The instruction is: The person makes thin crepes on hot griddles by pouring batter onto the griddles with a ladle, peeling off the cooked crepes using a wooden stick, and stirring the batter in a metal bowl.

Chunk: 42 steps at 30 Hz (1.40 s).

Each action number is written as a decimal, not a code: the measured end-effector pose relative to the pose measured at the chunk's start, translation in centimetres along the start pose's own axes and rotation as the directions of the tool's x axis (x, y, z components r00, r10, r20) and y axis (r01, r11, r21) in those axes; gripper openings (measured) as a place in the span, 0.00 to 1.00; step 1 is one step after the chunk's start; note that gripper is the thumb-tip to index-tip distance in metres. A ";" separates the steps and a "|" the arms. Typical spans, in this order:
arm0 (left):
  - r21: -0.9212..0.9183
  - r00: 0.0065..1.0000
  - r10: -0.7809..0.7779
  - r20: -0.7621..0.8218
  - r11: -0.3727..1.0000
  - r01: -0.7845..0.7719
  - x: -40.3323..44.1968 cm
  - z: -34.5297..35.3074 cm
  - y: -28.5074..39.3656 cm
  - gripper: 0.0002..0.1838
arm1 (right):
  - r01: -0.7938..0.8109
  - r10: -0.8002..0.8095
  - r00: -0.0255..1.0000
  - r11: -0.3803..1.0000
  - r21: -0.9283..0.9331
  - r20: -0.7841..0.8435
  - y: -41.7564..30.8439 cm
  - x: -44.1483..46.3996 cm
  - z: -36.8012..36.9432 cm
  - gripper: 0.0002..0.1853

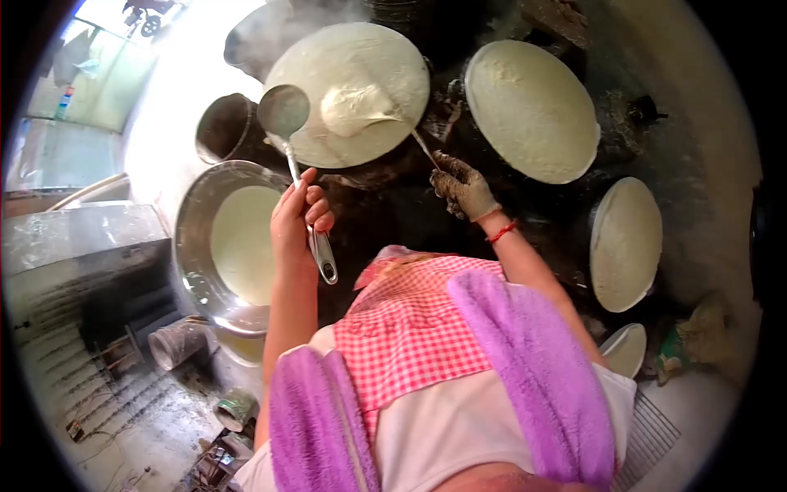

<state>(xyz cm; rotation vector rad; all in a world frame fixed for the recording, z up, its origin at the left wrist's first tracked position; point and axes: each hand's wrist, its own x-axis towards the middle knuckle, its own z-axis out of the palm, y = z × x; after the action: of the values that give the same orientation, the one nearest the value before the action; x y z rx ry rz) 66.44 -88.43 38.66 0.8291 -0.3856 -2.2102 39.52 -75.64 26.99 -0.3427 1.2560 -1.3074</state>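
My left hand [302,207] is closed around the handle of a metal ladle [296,162], whose round bowl is raised over the near left edge of a large round griddle. Pale batter [299,70] covers that griddle, with a thicker mound [354,108] near its middle. My right hand [465,187], in a stained glove, grips a tool with a thin handle [425,149]. The tool's far end meets the mound, and its exact shape is hard to make out. Below the ladle, beside my left forearm, a steel basin [190,246] holds pale liquid batter [246,238].
More pale-covered round griddles [533,111] curve down the right side, including a tall-looking one [627,244] and a smaller one [627,351]. A metal pot [223,127] stands left of the main griddle. Steam rises behind it. A bucket [176,344] lies at lower left.
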 end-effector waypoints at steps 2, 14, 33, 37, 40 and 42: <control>0.019 0.999 0.042 -0.008 0.999 -0.042 -0.3 2.5 -2.4 0.11 | 0.131 -0.112 0.984 0.982 0.138 -0.140 0.2 0.6 -0.7 0.23; -0.821 0.894 -0.219 0.390 0.357 0.446 0.1 4.0 0.9 0.24 | -0.024 0.002 0.978 0.994 0.103 0.208 -2.7 -1.3 2.2 0.25; -0.540 0.923 0.150 0.355 0.839 0.071 -16.1 -11.5 15.7 0.26 | 0.108 0.086 0.974 0.629 -0.770 0.207 -7.0 4.3 15.9 0.23; -0.365 0.934 0.296 0.201 0.907 -0.209 -19.3 -15.1 16.0 0.26 | 0.655 -0.488 0.745 0.412 -0.633 0.454 0.7 4.4 9.2 0.25; -0.512 0.981 0.162 0.104 0.855 -0.087 -19.5 -18.9 16.7 0.25 | -0.123 0.088 0.992 0.847 -0.517 -0.091 0.4 -1.8 11.2 0.35; -0.609 0.996 0.012 0.088 0.792 0.044 -19.2 -21.8 16.8 0.24 | -0.040 0.041 0.999 0.823 -0.567 -0.011 3.2 -3.7 12.0 0.34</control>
<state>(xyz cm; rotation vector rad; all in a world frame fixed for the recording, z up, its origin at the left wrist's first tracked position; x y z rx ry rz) 99.92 -86.49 39.26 0.3753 0.3036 -2.1856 51.92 -76.73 30.65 -0.7342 1.6329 -0.8669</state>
